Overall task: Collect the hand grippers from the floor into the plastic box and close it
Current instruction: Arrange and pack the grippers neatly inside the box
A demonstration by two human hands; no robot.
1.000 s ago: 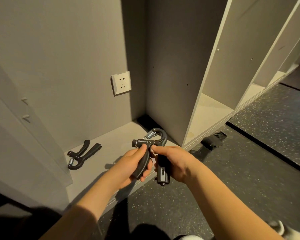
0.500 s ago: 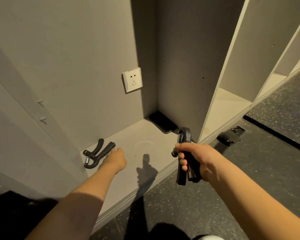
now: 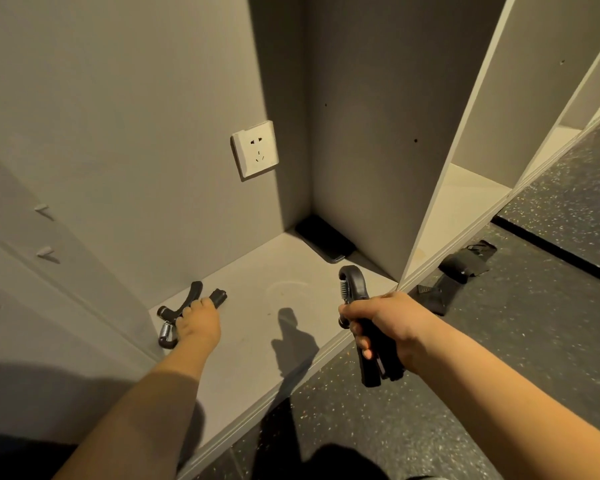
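A black hand gripper point(image 3: 369, 341) with a metal spring hangs in my right hand point(image 3: 381, 320), which grips both its handles, spring end up, above the cabinet's front edge. A second black hand gripper point(image 3: 191, 301) lies on the grey cabinet base point(image 3: 274, 327) at the left. My left hand point(image 3: 198, 323) rests on top of it, fingers laid over its handles; whether they curl round it is hidden. No plastic box is in view.
A white wall socket point(image 3: 255, 152) sits on the back panel. A flat black object point(image 3: 326, 239) lies in the cabinet's back corner. Black straps point(image 3: 459, 271) lie on the dark speckled floor point(image 3: 499, 358) beside the white divider point(image 3: 451, 161).
My left hand let go of the first hand gripper and reached left down onto the second one. My right hand kept the first gripper and drew it right and lower.
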